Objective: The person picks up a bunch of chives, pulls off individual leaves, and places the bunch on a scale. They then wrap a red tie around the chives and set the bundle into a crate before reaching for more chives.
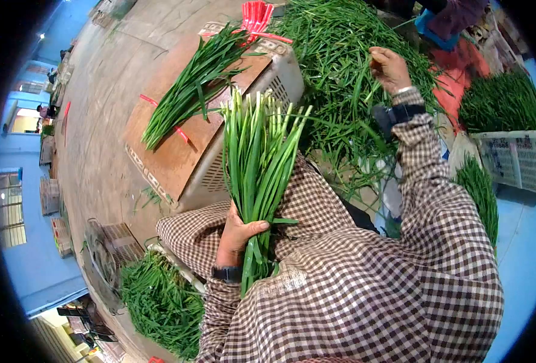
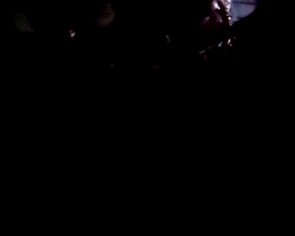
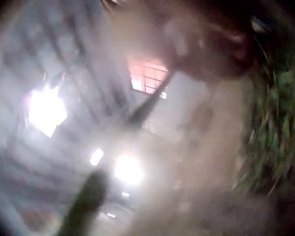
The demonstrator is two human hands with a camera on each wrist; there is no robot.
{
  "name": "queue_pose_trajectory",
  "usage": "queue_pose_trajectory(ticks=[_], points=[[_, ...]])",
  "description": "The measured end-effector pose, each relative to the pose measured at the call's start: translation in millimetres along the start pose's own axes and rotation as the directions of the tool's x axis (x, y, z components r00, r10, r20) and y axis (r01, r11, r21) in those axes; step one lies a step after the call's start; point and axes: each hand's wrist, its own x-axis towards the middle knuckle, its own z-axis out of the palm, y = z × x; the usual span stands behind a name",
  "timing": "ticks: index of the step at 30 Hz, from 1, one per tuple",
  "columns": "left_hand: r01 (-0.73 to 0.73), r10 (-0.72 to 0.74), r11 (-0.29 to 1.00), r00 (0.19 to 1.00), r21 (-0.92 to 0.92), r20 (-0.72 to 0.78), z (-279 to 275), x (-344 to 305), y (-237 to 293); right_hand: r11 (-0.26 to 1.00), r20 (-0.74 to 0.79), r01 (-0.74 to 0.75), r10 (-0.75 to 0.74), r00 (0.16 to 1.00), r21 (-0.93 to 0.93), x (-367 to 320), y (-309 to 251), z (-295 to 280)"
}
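My left hand (image 1: 239, 233) grips a bunch of garlic chives (image 1: 259, 157) low on its green leaves, thumb across the front. The pale cut ends point up and away from me. Over the big heap of loose chives (image 1: 346, 54), my right hand (image 1: 391, 69) is raised with its fingers curled. A long green chive leaf (image 3: 86, 201) runs out from between those fingers in the blurred right wrist view. Another bunch (image 1: 189, 91) lies on a brown board (image 1: 159, 163) across a red tie strip (image 1: 182, 134). Nearly everything in the left wrist view is black.
The board tops a pale plastic crate (image 1: 289, 69) in front of me. Red tie strips (image 1: 256, 17) lie at its far end. More chives (image 1: 159, 302) are at lower left. At right stands a white crate (image 1: 519, 157) with chives. A fan (image 1: 101, 257) sits at left.
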Motion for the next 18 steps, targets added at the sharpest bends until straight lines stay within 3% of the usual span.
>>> queue_pose_trajectory(ticks=[1,2,3,5,7,8,9,10,12,13,15,18], points=[[-0.009,0.009,1.000,1.000,0.002,0.003,0.2,0.8,0.9,0.701,-0.035,0.204,-0.311,0.950,-0.684,33.1,14.2,-24.4],[-0.018,0.018,1.000,1.000,0.001,0.001,-1.9,3.2,-1.0,0.371,-0.030,0.108,-0.348,0.937,-0.923,13.0,-16.6,-1.8],[-0.036,0.036,0.997,0.999,0.070,0.007,-5.8,4.4,-6.0,-0.019,-0.014,-0.022,-0.379,0.925,-1.000,-12.6,-41.9,24.4],[-0.051,0.049,0.989,0.999,0.141,0.013,-5.7,4.7,-7.1,0.172,0.195,0.323,-0.512,0.836,-0.931,-27.8,-37.5,47.9],[-0.003,0.003,1.000,1.000,0.007,0.008,0.0,3.0,-2.0,0.603,0.383,0.440,-0.230,0.895,-0.666,-76.3,-51.2,104.1],[0.000,-0.001,1.000,1.000,0.013,0.010,-0.7,3.0,-1.9,0.639,0.514,0.477,-0.146,0.846,-0.603,-91.9,-43.4,127.3],[-0.010,0.009,0.996,1.000,0.083,0.010,-1.9,4.0,-2.9,0.602,0.598,0.613,-0.263,0.757,-0.511,-112.3,-34.6,149.2],[-0.021,0.020,0.988,1.000,0.152,0.012,-3.0,5.0,-4.0,0.460,0.598,0.506,0.070,0.798,-0.729,-121.2,-33.7,168.6],[-0.051,0.049,0.989,0.999,0.139,0.019,-4.0,6.9,-7.4,0.375,0.670,0.607,0.052,0.740,-0.700,-125.7,1.5,180.4],[-0.076,0.074,0.990,0.997,0.120,0.018,-2.7,6.9,-7.4,0.349,0.628,0.579,0.038,0.777,-0.737,-130.0,6.0,184.2],[-0.072,0.073,0.995,0.997,0.067,-0.013,1.2,4.0,-3.7,0.416,0.592,0.485,0.175,0.787,-0.769,-124.7,12.0,184.9],[-0.086,0.087,0.990,0.996,0.115,-0.004,0.7,4.6,-3.8,0.372,0.633,0.570,0.065,0.772,-0.733,-113.0,30.2,178.5]])
